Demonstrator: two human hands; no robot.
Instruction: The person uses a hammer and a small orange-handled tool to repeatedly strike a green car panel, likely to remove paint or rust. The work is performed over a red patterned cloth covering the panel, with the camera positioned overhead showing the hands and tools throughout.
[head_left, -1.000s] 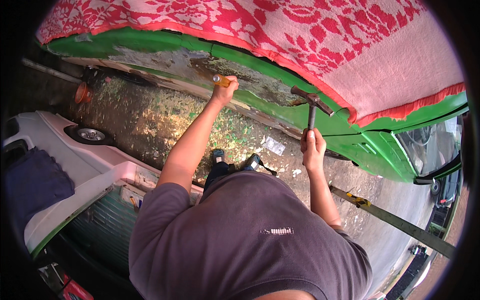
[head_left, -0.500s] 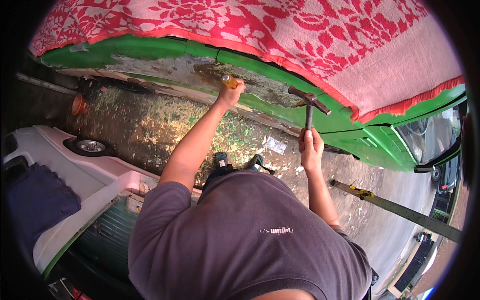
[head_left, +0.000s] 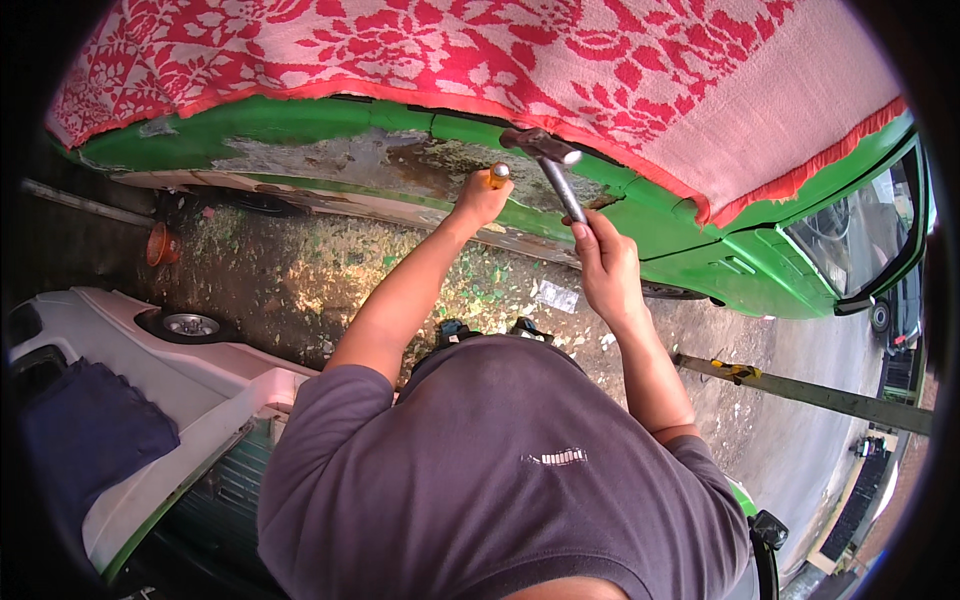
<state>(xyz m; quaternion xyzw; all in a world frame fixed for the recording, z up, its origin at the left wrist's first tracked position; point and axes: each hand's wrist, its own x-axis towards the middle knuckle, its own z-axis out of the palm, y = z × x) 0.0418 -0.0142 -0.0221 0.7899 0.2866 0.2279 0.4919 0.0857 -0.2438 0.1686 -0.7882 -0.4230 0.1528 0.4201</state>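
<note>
My left hand [head_left: 482, 203] is closed around an amber handle [head_left: 499, 178] with a metal cap, like that of a chisel or screwdriver. Its blade is hidden behind the hand. The hand is against the side of a green car [head_left: 690, 245], at a scraped, rough patch [head_left: 390, 153] where paint is gone. My right hand [head_left: 606, 262] grips a hammer [head_left: 563, 188] low on its metal shaft. The hammer head is raised to the upper right of the amber handle, apart from it, in front of the blanket's edge.
A red and pink floral blanket [head_left: 420, 45] drapes over the car. Behind me on the left stands a pale pink vehicle [head_left: 110, 325] with dark cloth [head_left: 95, 440] on it. Paint flakes and a paper sheet [head_left: 556, 296] litter the ground. A post [head_left: 810, 393] stands right; an orange pot [head_left: 161, 245], far left.
My left hand has shifted right along the car side with the amber-handled tool. My right hand has moved up and left, bringing the hammer closer to that handle and tilting its shaft leftward.
</note>
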